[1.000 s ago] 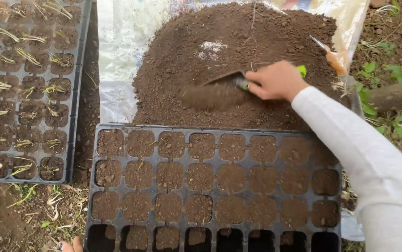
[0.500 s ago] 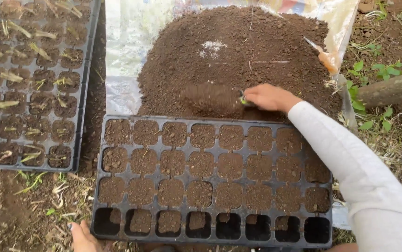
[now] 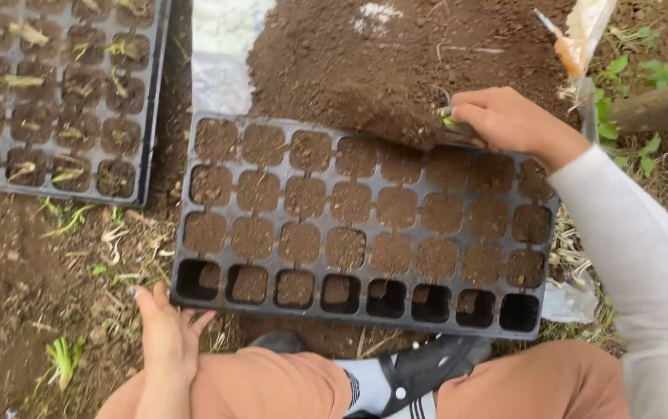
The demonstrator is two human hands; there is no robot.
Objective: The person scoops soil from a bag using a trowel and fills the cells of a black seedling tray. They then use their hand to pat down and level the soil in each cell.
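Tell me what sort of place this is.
Most likely an outdoor seedling nursery or garden plot. A black seedling tray sits on bare ground with weeds, a soil heap lies on a plastic sheet, and a second tray holds cuttings. The right hand scoops soil.

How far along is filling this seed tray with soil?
The upper three rows of the black seed tray look filled. The right hand holds a trowel heaped with soil over the top edge; the left hand rests by the near corner. The nearest row remains partly empty.
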